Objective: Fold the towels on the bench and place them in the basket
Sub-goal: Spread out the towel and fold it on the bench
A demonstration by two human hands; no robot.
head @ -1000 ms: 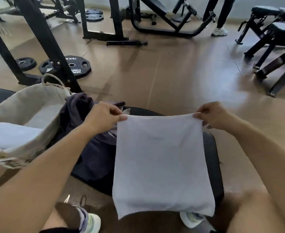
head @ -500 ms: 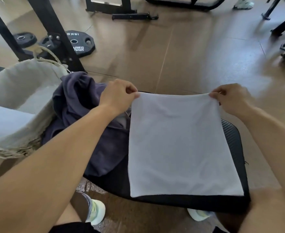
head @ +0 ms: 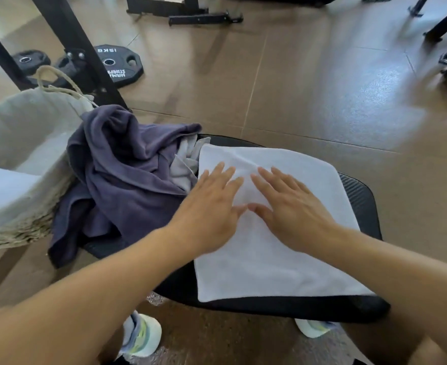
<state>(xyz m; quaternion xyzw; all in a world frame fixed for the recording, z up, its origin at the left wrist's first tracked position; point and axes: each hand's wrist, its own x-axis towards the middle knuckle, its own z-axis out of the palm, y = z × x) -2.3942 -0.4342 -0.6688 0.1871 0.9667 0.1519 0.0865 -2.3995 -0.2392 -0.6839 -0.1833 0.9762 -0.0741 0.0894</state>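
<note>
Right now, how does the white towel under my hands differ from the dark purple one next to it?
The white towel lies spread flat on the black bench; the dark purple towel sits crumpled in a heap. Both hands, left hand and right hand, press flat on the white towel; neither touches the purple one, which leans against the basket. Both are on the bench, outside the basket.
</note>
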